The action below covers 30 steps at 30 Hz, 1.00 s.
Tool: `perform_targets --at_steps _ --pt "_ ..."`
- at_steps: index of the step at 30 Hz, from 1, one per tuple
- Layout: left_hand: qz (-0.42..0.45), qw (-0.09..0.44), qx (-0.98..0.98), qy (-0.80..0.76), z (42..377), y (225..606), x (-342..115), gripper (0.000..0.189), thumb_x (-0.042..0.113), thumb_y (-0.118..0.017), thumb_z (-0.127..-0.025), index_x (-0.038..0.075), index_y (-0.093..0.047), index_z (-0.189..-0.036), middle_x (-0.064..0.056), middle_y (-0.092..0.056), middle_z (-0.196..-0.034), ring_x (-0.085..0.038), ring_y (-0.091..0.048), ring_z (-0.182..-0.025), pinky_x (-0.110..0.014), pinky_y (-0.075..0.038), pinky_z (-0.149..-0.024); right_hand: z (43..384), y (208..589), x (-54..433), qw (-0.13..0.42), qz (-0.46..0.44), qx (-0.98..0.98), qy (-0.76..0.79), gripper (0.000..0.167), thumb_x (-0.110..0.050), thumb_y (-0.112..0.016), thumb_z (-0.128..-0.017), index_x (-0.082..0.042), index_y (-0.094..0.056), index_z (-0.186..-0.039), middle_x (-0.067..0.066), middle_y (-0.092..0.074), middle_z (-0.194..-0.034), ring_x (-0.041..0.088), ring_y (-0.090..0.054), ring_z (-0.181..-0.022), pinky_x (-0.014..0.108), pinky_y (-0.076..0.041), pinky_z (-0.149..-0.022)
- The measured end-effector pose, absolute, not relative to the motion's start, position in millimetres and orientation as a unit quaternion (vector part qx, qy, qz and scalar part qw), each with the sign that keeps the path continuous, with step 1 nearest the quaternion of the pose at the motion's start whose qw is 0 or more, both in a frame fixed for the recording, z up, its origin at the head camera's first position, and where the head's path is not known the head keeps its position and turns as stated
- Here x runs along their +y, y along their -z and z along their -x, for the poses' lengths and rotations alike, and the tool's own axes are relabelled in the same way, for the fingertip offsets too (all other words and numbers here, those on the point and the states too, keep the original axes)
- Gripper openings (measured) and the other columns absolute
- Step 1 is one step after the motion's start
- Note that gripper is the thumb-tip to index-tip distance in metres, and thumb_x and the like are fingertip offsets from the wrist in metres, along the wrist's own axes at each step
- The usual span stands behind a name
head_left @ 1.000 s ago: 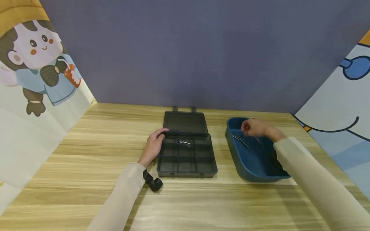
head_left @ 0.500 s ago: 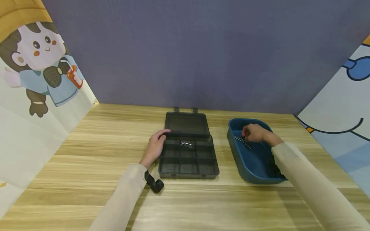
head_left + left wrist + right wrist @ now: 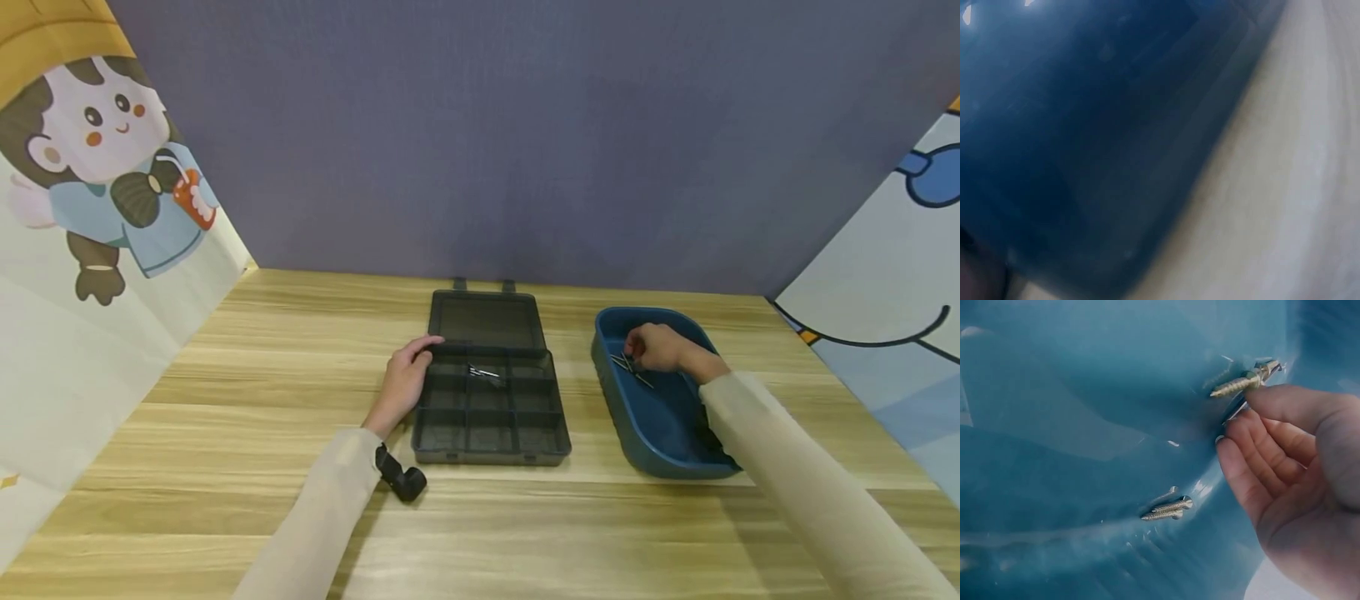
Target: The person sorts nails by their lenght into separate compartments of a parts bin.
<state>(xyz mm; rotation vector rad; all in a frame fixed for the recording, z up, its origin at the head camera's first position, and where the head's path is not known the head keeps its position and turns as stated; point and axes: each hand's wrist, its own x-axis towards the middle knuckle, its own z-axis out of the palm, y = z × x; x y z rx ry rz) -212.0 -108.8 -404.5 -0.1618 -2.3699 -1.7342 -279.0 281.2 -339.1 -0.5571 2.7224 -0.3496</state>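
My left hand (image 3: pixel 402 379) rests against the left side of a dark see-through compartment box (image 3: pixel 489 429), its index finger reaching the back left corner near the hinge. Several metal screws (image 3: pixel 483 372) lie in the back middle compartment. The lid lies folded back. Inside a blue bin (image 3: pixel 609 392), my right hand (image 3: pixel 656 347) is at a small group of screws. In the right wrist view the thumb and fingertips pinch a thin shiny screw (image 3: pixel 1235 414), partly hidden. A brass-coloured screw (image 3: pixel 1235 385) lies beyond the thumb; a few other screws (image 3: pixel 1169 508) lie lower down.
A wood-grain table (image 3: pixel 480 533) bears both containers, with bare wood between them. Behind stands a grey-purple partition (image 3: pixel 480 142). Something dark (image 3: pixel 708 437) sits at the bin's near right end, partly behind the sleeve. A blurred dark surface (image 3: pixel 1097 137) fills much of the left wrist view.
My right hand has lowered into the bin onto the screws and its fingers have closed in there. The left hand stays at the box. The head view has shifted slightly.
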Motion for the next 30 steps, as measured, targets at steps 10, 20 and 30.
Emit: perform_targets --at_steps 10,20,30 --pt "0.053 0.1 -0.801 0.588 211.1 403.8 -109.0 0.033 0.002 -0.042 -0.094 -0.003 -0.062 -0.12 -0.02 -0.054 -0.135 -0.033 -0.044 -0.132 -0.046 -0.032 -0.113 278.3 343.5 280.8 0.157 0.191 0.959 0.137 0.015 -0.001 -0.055 -0.085 0.001 -0.066 -0.096 0.015 -0.066 -0.091 0.024 -0.061 -0.081 0.04 -0.052 -0.072" --pt "0.058 0.1 -0.802 0.586 211.5 403.3 -107.5 0.033 0.002 -0.043 -0.094 -0.002 -0.062 -0.12 -0.02 -0.055 -0.134 -0.032 -0.045 -0.132 -0.045 -0.032 -0.113 278.6 345.2 281.8 0.163 0.17 0.961 0.146 0.014 -0.005 -0.058 -0.086 0.0 -0.068 -0.094 0.011 -0.068 -0.088 0.018 -0.059 -0.075 0.035 -0.051 -0.069" --pt "0.06 0.106 -0.802 0.585 212.7 403.7 -109.1 0.033 0.001 -0.043 -0.093 -0.003 -0.062 -0.119 -0.021 -0.056 -0.133 -0.033 -0.046 -0.131 -0.044 -0.032 -0.113 279.4 345.8 280.1 0.153 0.175 0.961 0.148 0.012 -0.005 -0.059 -0.084 0.0 -0.068 -0.09 0.008 -0.067 -0.083 0.016 -0.056 -0.071 0.033 -0.049 -0.067"
